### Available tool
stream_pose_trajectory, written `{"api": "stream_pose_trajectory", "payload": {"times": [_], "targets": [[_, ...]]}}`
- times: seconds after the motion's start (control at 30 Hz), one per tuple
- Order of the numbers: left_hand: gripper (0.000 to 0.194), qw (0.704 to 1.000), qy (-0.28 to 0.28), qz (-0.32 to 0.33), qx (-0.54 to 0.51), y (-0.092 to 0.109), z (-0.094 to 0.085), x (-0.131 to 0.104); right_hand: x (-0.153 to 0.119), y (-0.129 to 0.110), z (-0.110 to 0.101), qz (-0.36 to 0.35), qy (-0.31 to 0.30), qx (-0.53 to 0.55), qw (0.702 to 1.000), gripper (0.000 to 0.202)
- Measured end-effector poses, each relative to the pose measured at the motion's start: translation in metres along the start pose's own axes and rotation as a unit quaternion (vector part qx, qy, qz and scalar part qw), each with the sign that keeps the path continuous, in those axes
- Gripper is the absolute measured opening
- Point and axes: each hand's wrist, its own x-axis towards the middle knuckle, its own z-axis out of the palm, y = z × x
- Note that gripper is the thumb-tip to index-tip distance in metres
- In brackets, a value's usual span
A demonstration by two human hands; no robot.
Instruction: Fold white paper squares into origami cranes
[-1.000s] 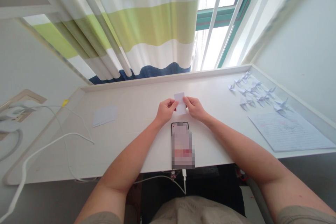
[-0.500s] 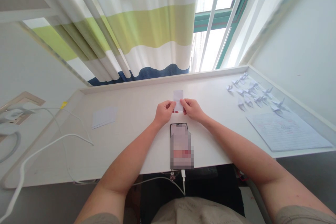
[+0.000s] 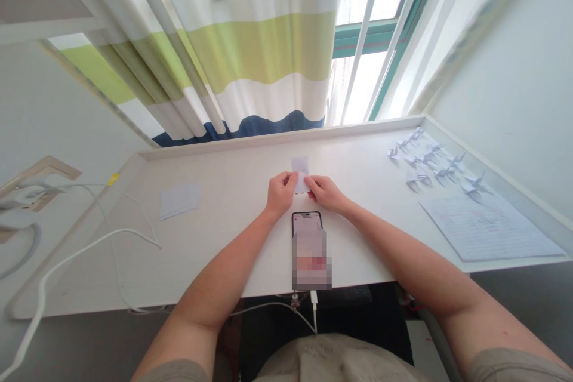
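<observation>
White desk [image 3: 233, 185], raised rim along the back, spanning the view. Curtain [image 3: 268, 48], banded white, lime green and dark blue, hanging behind the desk. Window frame [image 3: 371, 39], teal, to the right of the curtain, with pale bars before it. Written sheet [image 3: 490, 230], ruled, flat at the desk's right end, its writing too small to read. Folded paper birds [image 3: 477, 185], white, a cluster just beyond the written sheet. Loose papers [image 3: 179, 202], white, overlapping, flat on the left part of the desk. Phone [image 3: 308, 250], its screen mostly pixelated, lying at the front edge. Left hand [image 3: 281, 192], closed, thumb and fingers pinching the left edge of a paper slip [image 3: 300, 165]. Right hand [image 3: 329, 193], likewise closed, gripping the right edge. Paper slip, white, upright in outline, between the two hands, beyond the phone. Charging plug [image 3: 314, 298], white, at the phone's near end.
</observation>
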Motion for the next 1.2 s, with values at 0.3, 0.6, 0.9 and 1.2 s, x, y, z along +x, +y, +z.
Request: {"api": "stream_pose_trajectory", "payload": {"times": [0.3, 0.6, 0.9, 1.2], "targets": [[0.054, 1.000, -0.004, -0.025, -0.006, -0.001, 0.001, 0.001, -0.002, 0.001, 0.002, -0.012, -0.017, -0.031, 0.999, 0.076], [0.055, 0.999, -0.046, -0.012, 0.001, -0.003, -0.003, 0.002, -0.004, 0.005, -0.004, -0.002, 0.005, -0.019, 1.000, 0.077], [0.054, 0.995, -0.097, -0.023, 0.022, -0.005, 0.003, -0.002, 0.000, 0.013, -0.008, -0.007, 0.077, 0.001, 0.997, 0.073], [0.048, 0.987, -0.154, -0.055, -0.003, -0.003, 0.002, -0.005, 0.002, 0.011, -0.012, -0.020, 0.087, 0.011, 0.996, 0.072]]}}
